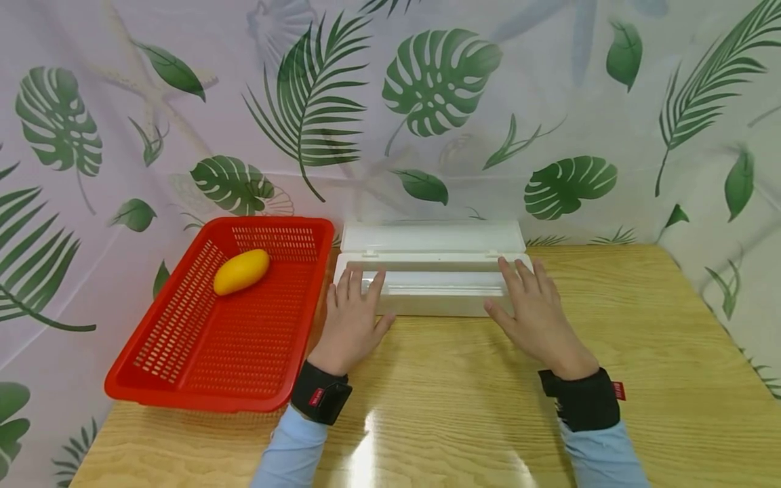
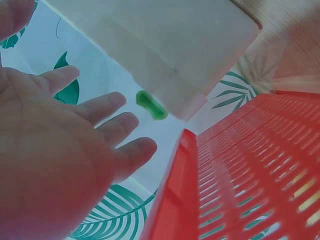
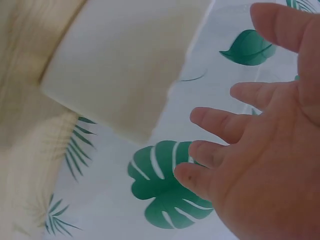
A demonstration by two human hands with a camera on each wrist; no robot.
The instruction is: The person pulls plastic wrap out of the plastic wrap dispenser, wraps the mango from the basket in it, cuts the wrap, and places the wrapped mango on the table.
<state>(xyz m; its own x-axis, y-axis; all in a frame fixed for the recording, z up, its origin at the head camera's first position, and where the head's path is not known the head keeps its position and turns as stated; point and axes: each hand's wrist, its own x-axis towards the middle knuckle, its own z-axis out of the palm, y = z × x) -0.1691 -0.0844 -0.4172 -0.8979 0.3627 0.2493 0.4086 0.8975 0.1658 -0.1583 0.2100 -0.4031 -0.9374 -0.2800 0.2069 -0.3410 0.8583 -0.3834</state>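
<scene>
A long white box point(image 1: 439, 306) stands at the back of the table with its hinged lid point(image 1: 433, 237) raised behind it. The inside shows white walls and ridges; whether anything lies in it I cannot tell. My left hand point(image 1: 352, 327) is spread at the box's left end, fingers apart and holding nothing. At the right end, my right hand point(image 1: 539, 325) is spread likewise, with nothing in it. Both wrist views show a gap between fingers and the white box point(image 2: 170, 45), whose other end point(image 3: 125, 65) appears in the right wrist view.
Left of the box sits a red plastic basket point(image 1: 308, 318) with slotted walls. A yellow mango point(image 1: 241, 272) lies inside it, toward the back left. Behind the wooden table point(image 1: 451, 400) hangs a leaf-printed cloth point(image 1: 439, 156), close to the raised lid.
</scene>
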